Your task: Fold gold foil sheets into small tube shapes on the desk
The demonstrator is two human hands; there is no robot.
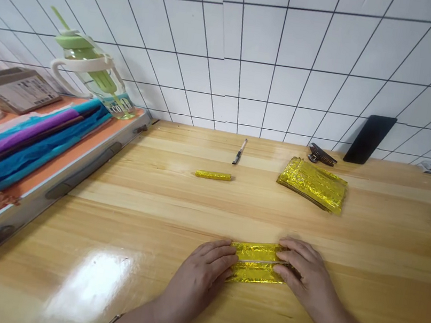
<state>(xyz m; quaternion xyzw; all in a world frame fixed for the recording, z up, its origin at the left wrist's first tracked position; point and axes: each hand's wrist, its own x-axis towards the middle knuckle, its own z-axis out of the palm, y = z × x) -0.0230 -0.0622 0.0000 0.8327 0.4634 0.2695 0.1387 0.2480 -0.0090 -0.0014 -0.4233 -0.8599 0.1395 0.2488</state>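
A shiny gold foil sheet (255,273) lies on the wooden table (145,199) near the bottom centre, with a thin pale line running lengthwise across its middle. My left hand (205,268) rests on its left end, fingers over the foil. At the right end is my right hand (306,275), its fingers apart, touching the foil and the right end of the line. Beyond them lies a small gold roll (213,175). A stack of gold foil sheets (312,183) sits farther back on the right.
A pen (240,151), a dark hair clip (322,155) and a black phone (370,140) are near the tiled wall. On the left, an orange-topped surface (48,158) holds a green-lidded bottle (91,70), a box (18,89) and coloured folded material (40,141).
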